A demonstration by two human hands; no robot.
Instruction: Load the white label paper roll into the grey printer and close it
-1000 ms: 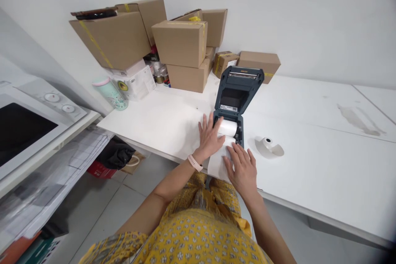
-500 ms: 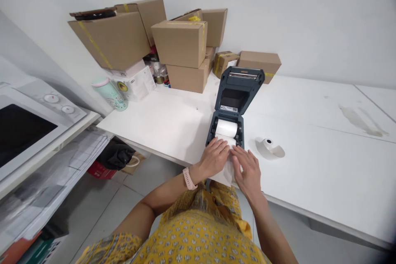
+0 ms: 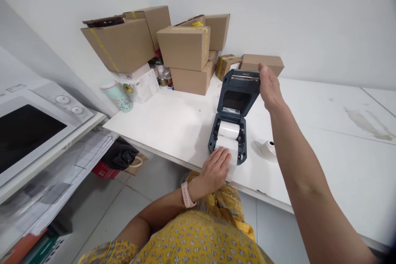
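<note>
A dark label printer (image 3: pixel 211 142) stands on the white table with its lid (image 3: pixel 239 84) raised. Inside it sits a white paper roll (image 3: pixel 229 129), and its loose strip (image 3: pixel 227 143) runs out over the front toward the table edge. My left hand (image 3: pixel 216 167) lies on that strip at the printer's front, fingers stretched out. At the lid's upper right corner, my right hand (image 3: pixel 269 86) has its fingers closed round the edge, some of them hidden behind it. Right of the printer, a second small paper roll (image 3: pixel 268 151) is partly covered by my right forearm.
Cardboard boxes (image 3: pixel 184 49) are stacked along the wall behind the table (image 3: pixel 173 119). A mint tumbler (image 3: pixel 116 95) and a white box (image 3: pixel 142 86) stand at the back left. On a separate left shelf is a microwave (image 3: pixel 46 107).
My right hand has left the paper strip and moved up to the lid's right corner, taking hold of it. My left hand stays on the strip. The view has shifted slightly.
</note>
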